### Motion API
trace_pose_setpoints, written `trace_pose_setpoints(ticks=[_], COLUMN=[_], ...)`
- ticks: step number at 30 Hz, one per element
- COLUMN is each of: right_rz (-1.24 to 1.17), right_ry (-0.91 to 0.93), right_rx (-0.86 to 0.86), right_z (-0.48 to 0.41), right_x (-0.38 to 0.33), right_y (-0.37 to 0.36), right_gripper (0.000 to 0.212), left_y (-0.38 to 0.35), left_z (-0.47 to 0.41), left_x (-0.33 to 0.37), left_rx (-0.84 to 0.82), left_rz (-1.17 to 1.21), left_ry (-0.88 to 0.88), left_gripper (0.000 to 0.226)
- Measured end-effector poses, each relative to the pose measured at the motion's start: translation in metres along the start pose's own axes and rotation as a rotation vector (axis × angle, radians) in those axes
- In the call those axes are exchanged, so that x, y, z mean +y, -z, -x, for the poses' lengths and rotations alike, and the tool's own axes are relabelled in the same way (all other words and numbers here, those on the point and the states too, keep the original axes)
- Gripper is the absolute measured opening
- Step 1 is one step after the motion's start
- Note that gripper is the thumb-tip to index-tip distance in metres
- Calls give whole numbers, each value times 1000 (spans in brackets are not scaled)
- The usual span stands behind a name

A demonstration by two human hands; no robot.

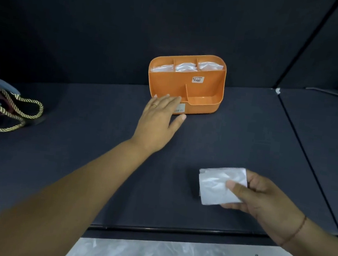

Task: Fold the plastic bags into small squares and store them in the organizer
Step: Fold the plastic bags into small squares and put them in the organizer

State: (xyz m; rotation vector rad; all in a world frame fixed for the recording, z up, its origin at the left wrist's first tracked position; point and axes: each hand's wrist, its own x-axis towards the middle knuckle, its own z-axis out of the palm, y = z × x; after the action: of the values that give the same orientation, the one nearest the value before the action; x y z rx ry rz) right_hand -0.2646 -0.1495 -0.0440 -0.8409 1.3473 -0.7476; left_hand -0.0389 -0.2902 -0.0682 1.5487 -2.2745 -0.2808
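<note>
The left hand lies with straight, slightly spread fingers against the front left corner of the orange organizer, which stands at the table's back edge. Its 3 rear compartments hold folded bags. The right hand pinches a folded plastic bag between thumb and fingers, near the front edge. Bare tabletop stretches between the 2 hands. A rope-handled tote sits far left.
</note>
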Motion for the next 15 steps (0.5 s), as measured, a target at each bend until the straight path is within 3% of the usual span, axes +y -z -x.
trace_pose_setpoints(ticks=[4,15], right_rz=[40,180], right_ry=[39,293], right_rx=[2,-12], right_z=[-1,0], right_x=[-10,-43], right_y=[-3,-19], right_gripper=[20,21], left_y=[-1,-1], left_z=[38,151], left_x=[10,41], left_rx=[-12,2], left_rz=[-14,-196], left_ry=[-74,-301], left_gripper=[63,58])
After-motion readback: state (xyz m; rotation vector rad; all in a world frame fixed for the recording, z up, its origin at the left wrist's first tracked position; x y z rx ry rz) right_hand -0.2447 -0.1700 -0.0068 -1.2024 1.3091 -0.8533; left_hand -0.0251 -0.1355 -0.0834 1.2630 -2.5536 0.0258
